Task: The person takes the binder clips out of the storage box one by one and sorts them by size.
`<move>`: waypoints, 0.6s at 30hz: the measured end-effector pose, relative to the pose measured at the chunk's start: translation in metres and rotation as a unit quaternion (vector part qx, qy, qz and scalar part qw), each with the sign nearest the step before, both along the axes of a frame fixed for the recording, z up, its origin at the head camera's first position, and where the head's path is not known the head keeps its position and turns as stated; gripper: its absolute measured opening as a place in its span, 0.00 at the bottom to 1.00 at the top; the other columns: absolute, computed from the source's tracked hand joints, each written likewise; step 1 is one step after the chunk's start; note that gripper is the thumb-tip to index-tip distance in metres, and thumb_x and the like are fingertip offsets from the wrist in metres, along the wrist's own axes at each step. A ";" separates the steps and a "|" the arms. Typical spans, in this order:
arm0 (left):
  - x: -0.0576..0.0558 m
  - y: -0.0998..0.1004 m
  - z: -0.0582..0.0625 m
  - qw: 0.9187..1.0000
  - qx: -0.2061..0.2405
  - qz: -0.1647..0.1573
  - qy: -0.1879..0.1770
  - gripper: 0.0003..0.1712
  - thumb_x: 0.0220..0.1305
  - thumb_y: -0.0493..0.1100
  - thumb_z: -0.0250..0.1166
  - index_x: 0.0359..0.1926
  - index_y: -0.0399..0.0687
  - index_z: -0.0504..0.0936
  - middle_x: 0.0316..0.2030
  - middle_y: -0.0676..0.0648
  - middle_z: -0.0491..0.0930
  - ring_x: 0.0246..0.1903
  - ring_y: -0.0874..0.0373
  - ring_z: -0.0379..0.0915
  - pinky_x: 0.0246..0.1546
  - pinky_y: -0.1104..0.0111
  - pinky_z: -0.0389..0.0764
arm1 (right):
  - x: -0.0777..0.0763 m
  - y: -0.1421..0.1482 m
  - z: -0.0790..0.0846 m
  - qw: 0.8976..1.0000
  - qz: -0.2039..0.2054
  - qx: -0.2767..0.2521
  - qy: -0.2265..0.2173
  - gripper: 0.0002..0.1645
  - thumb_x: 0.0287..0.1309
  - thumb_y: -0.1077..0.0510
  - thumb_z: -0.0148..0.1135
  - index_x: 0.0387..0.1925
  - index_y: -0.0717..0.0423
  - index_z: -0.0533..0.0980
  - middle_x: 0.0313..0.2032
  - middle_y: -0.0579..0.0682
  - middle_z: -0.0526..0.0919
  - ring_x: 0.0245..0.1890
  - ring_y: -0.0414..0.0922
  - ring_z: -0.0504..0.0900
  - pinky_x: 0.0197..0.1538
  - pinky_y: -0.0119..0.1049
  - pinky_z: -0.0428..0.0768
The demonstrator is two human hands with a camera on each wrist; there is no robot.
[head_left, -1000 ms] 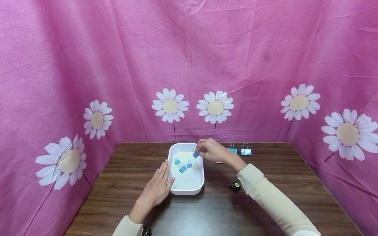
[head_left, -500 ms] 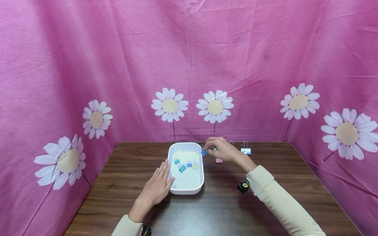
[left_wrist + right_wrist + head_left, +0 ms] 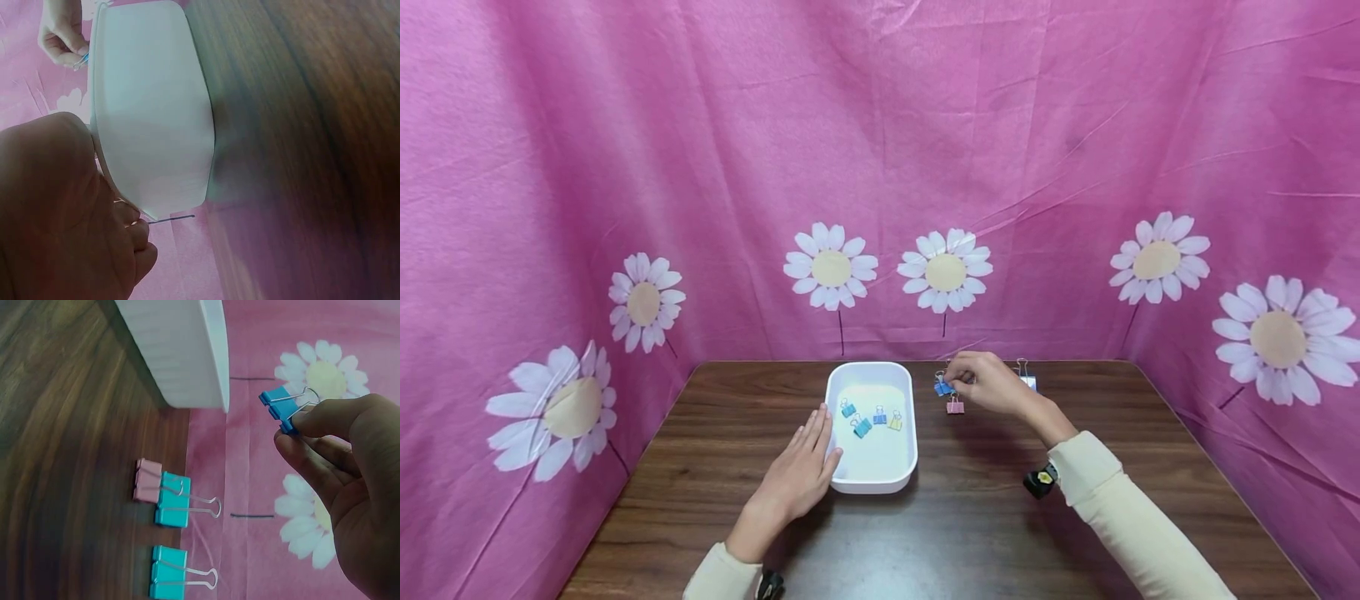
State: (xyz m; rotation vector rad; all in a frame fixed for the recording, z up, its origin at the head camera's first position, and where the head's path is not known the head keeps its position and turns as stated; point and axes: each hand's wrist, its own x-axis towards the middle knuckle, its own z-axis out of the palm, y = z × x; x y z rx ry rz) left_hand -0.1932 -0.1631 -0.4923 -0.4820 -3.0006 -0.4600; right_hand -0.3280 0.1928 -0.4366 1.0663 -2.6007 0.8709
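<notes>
My right hand point(image 3: 992, 387) pinches a blue binder clip point(image 3: 282, 407) between thumb and fingertips, held in the air to the right of a white tray point(image 3: 874, 486). Straight fingers of my left hand point(image 3: 797, 473) rest against the tray's left side. Inside the tray lie two teal binder clips point(image 3: 862, 427), a blue one point(image 3: 880, 416) and a yellow one point(image 3: 895, 422). Below the right hand, on the table, a pink binder clip point(image 3: 148, 480) sits beside a teal binder clip point(image 3: 174, 501), with another teal clip point(image 3: 169, 573) apart from them.
A shiny blue binder clip point(image 3: 1031, 383), partly hidden by the right hand, stands near the back edge of the wooden table point(image 3: 715, 433). A pink curtain point(image 3: 880, 167) with daisies surrounds the table at the back and sides.
My right hand has carried the blue binder clip from over the tray's back right corner to the right, out over the table. The left hand stays at the tray's side.
</notes>
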 end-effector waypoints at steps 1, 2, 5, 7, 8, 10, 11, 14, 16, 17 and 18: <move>0.000 0.000 0.000 1.000 0.000 0.000 -0.001 0.38 0.86 0.52 0.48 0.82 0.29 0.54 0.84 0.34 0.49 0.84 0.40 0.48 0.84 0.48 0.57 | 0.000 0.002 -0.001 1.000 -0.004 -0.001 0.000 0.08 0.61 0.68 0.71 0.37 0.51 0.89 0.38 0.45 0.90 0.38 0.40 0.87 0.45 0.35 0.90; 0.000 0.000 0.000 1.000 0.001 0.000 -0.001 0.38 0.86 0.52 0.47 0.82 0.29 0.54 0.84 0.34 0.49 0.84 0.40 0.48 0.84 0.48 0.57 | 0.000 0.005 -0.002 1.000 -0.007 -0.002 0.001 0.08 0.61 0.68 0.71 0.36 0.51 0.89 0.38 0.45 0.90 0.38 0.40 0.87 0.45 0.36 0.90; -0.001 0.000 -0.001 1.000 0.000 0.002 -0.002 0.39 0.86 0.52 0.47 0.82 0.29 0.54 0.85 0.34 0.49 0.84 0.40 0.48 0.84 0.49 0.57 | 0.002 0.012 -0.005 1.000 -0.014 -0.008 0.002 0.09 0.61 0.69 0.71 0.36 0.53 0.89 0.37 0.45 0.90 0.37 0.40 0.87 0.45 0.37 0.90; -0.001 0.000 -0.001 1.000 0.000 0.004 -0.001 0.39 0.86 0.53 0.47 0.82 0.29 0.54 0.85 0.34 0.49 0.84 0.40 0.48 0.84 0.48 0.57 | 0.002 0.016 -0.007 1.000 -0.020 -0.010 0.003 0.08 0.61 0.69 0.71 0.36 0.54 0.89 0.37 0.45 0.89 0.37 0.40 0.87 0.44 0.36 0.90; -0.001 0.001 -0.001 1.000 0.000 0.004 -0.002 0.39 0.86 0.53 0.47 0.82 0.29 0.54 0.85 0.34 0.49 0.84 0.40 0.48 0.84 0.48 0.57 | 0.002 0.019 -0.009 1.000 -0.022 -0.011 0.004 0.08 0.61 0.69 0.72 0.36 0.54 0.89 0.37 0.45 0.89 0.37 0.40 0.87 0.44 0.36 0.89; -0.001 0.000 -0.002 1.000 -0.001 0.006 -0.003 0.39 0.86 0.53 0.47 0.82 0.30 0.54 0.85 0.34 0.49 0.84 0.41 0.47 0.84 0.48 0.57 | 0.002 0.023 -0.012 1.000 -0.027 -0.012 0.007 0.07 0.61 0.68 0.72 0.36 0.54 0.89 0.37 0.45 0.89 0.37 0.40 0.86 0.43 0.36 0.89; -0.001 0.000 -0.002 1.000 -0.001 0.006 -0.004 0.39 0.86 0.53 0.47 0.82 0.30 0.54 0.85 0.34 0.49 0.84 0.41 0.47 0.84 0.48 0.57 | 0.002 0.025 -0.014 0.999 -0.031 -0.012 0.007 0.07 0.61 0.68 0.73 0.36 0.53 0.89 0.38 0.46 0.89 0.37 0.40 0.86 0.43 0.36 0.89; -0.001 0.000 -0.002 1.000 0.001 0.006 -0.004 0.39 0.86 0.54 0.47 0.82 0.30 0.54 0.85 0.35 0.49 0.84 0.41 0.48 0.84 0.48 0.57 | 0.002 0.032 -0.019 0.999 -0.042 -0.013 0.000 0.06 0.62 0.66 0.73 0.36 0.52 0.89 0.38 0.46 0.90 0.37 0.39 0.86 0.43 0.36 0.89; -0.001 0.000 -0.002 1.000 0.001 0.006 -0.005 0.39 0.86 0.54 0.47 0.82 0.30 0.54 0.85 0.35 0.49 0.84 0.41 0.48 0.84 0.48 0.57 | 0.003 0.035 -0.022 0.999 -0.051 -0.011 -0.007 0.07 0.62 0.66 0.72 0.36 0.51 0.89 0.38 0.47 0.90 0.38 0.38 0.86 0.43 0.36 0.89; -0.001 0.000 -0.002 1.000 0.001 0.005 -0.006 0.39 0.86 0.54 0.47 0.82 0.30 0.54 0.85 0.35 0.49 0.84 0.41 0.48 0.84 0.48 0.57 | 0.003 0.037 -0.023 0.998 -0.055 -0.013 -0.011 0.07 0.62 0.66 0.72 0.36 0.51 0.89 0.38 0.47 0.90 0.38 0.38 0.86 0.43 0.36 0.89; -0.001 0.000 -0.002 1.000 0.002 0.005 -0.006 0.39 0.86 0.54 0.47 0.82 0.30 0.54 0.85 0.35 0.49 0.84 0.40 0.48 0.84 0.48 0.57 | 0.003 0.039 -0.025 0.998 -0.056 -0.015 -0.012 0.07 0.62 0.67 0.72 0.36 0.52 0.89 0.38 0.46 0.91 0.37 0.38 0.86 0.43 0.36 0.89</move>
